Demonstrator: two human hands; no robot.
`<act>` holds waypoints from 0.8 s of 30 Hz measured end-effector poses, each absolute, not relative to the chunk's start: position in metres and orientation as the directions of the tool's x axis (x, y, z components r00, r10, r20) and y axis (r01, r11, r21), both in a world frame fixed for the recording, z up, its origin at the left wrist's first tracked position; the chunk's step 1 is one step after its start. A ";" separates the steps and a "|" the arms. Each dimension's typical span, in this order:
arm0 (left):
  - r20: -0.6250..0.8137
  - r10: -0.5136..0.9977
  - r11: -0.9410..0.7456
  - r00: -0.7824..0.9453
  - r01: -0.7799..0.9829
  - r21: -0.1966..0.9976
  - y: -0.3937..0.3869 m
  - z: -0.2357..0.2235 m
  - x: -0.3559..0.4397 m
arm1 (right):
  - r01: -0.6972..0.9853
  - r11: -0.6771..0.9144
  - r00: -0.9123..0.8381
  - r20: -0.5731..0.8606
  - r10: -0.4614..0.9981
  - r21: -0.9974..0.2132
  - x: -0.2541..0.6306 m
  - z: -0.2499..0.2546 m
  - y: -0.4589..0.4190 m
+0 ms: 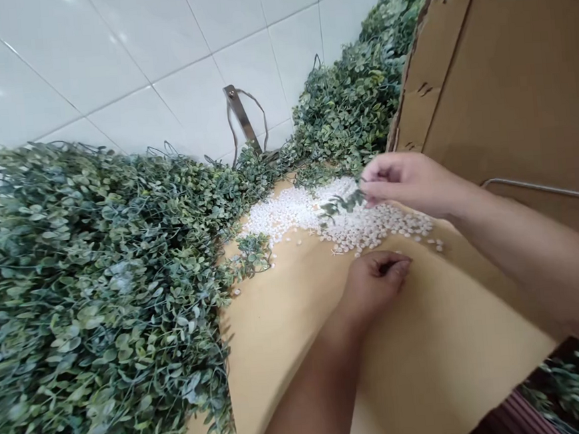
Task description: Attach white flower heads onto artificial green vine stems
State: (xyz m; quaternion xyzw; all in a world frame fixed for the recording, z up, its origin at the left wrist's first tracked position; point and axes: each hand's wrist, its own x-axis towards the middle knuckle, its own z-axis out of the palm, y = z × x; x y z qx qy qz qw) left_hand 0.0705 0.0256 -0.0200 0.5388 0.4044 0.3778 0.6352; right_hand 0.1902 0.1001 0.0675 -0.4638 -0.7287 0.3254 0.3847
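My right hand hovers over a heap of small white pieces and pinches a short green leafy sprig by its stem. My left hand rests on the tan board just in front of the white heap, with its fingers curled in; I cannot make out whether anything is inside them. Both forearms reach in from the lower right.
A large mound of artificial green foliage covers the left side, and more foliage piles up at the back. A cardboard box wall stands at the right. White floor tiles and a metal bracket lie behind.
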 end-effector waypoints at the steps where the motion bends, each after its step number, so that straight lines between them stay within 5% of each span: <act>1: -0.112 0.919 0.150 0.378 -0.071 0.986 0.026 -0.019 0.071 | 0.392 0.344 -0.285 0.243 0.927 -0.853 0.204 0.061 0.089; 7: -0.123 0.938 0.190 0.325 -0.183 0.964 0.029 -0.012 0.069 | 0.313 0.314 -0.429 0.161 0.889 -0.897 0.266 0.012 0.025; 14: -0.136 0.932 0.182 0.337 -0.110 0.977 0.026 -0.013 0.070 | 0.643 0.384 -0.397 0.140 0.907 -0.663 0.278 0.016 -0.004; 20: -0.090 0.948 0.119 0.305 -0.079 0.990 0.024 -0.015 0.074 | 0.735 0.426 -0.359 0.230 0.905 -0.527 0.246 0.015 0.006; 24: -0.087 0.954 0.104 0.289 -0.044 0.994 0.025 -0.016 0.072 | 0.701 0.438 -0.374 0.234 0.898 -0.562 0.231 0.006 0.012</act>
